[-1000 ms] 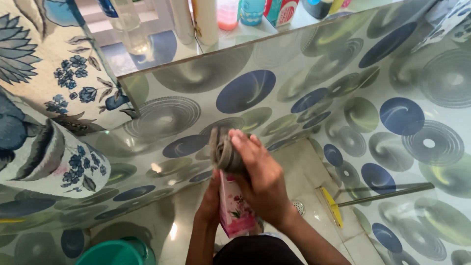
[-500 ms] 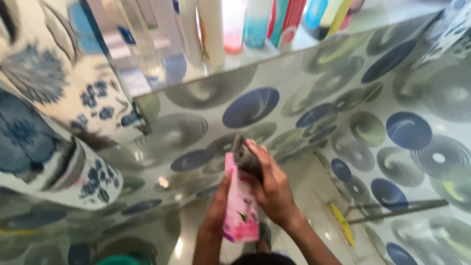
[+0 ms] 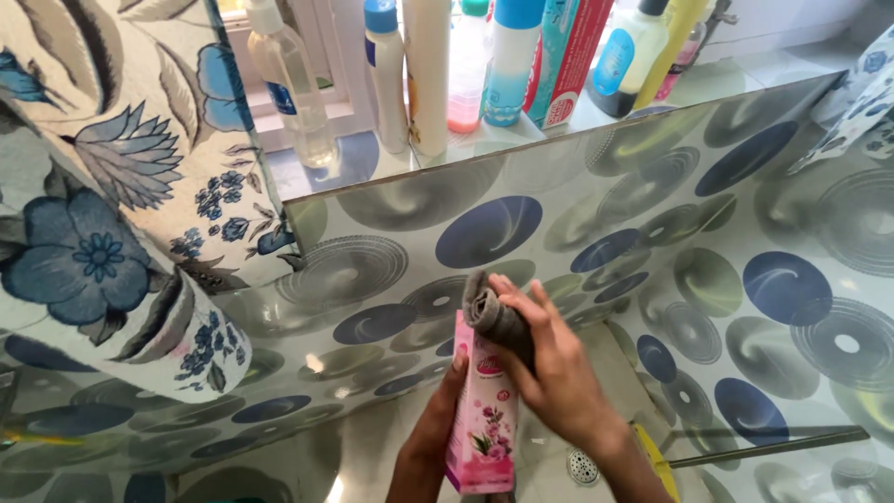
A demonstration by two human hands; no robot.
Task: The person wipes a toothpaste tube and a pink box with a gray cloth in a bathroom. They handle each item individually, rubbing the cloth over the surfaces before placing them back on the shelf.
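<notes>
My left hand [image 3: 438,424] grips a tall pink box [image 3: 484,419] with flower prints, holding it upright from its left side near the bottom middle of the view. My right hand [image 3: 554,363] is closed on a folded grey cloth [image 3: 494,317] and presses it against the top of the pink box. Both hands are in front of a glossy tiled wall [image 3: 652,242] with blue and grey circles.
A ledge [image 3: 372,163] above the tiles carries several bottles and tubes, among them a clear bottle [image 3: 284,79] and a white bottle [image 3: 426,65]. A floral curtain [image 3: 102,214] hangs at left. A floor drain [image 3: 584,466] and a yellow-headed wiper [image 3: 656,456] lie below.
The view has tilted up, showing more of the ledge and bottles. My right hand with the cloth has shifted over the top of the pink box, which stays held upright.
</notes>
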